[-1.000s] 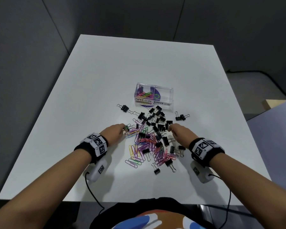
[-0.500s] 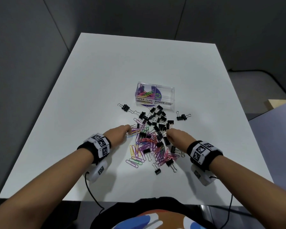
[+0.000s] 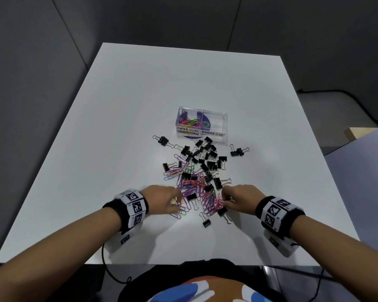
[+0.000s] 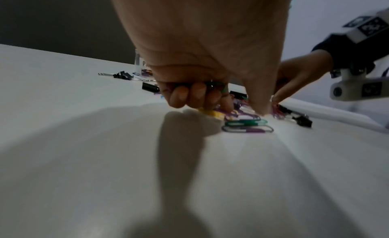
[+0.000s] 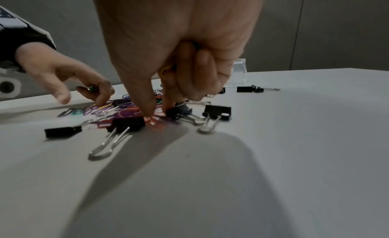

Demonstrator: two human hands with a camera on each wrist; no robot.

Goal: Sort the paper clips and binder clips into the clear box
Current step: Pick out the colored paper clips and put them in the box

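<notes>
Over the pile [image 3: 196,182] — both hands pinching paper clips [image 3: 210,203]

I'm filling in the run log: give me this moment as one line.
left hand: holds paper clips, reaching for more | right hand: fingertips in pile | clear box: paper clips in left compartment, binder side looks empty

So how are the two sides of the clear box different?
The paper clips side of the clear box holds a bunch of colourful paper clips; the binder clips side looks empty. The paper clips side is on the left, the binder clips side on the right. Each has its own handwritten label. Both have see-through walls and sit on the white table.
</notes>
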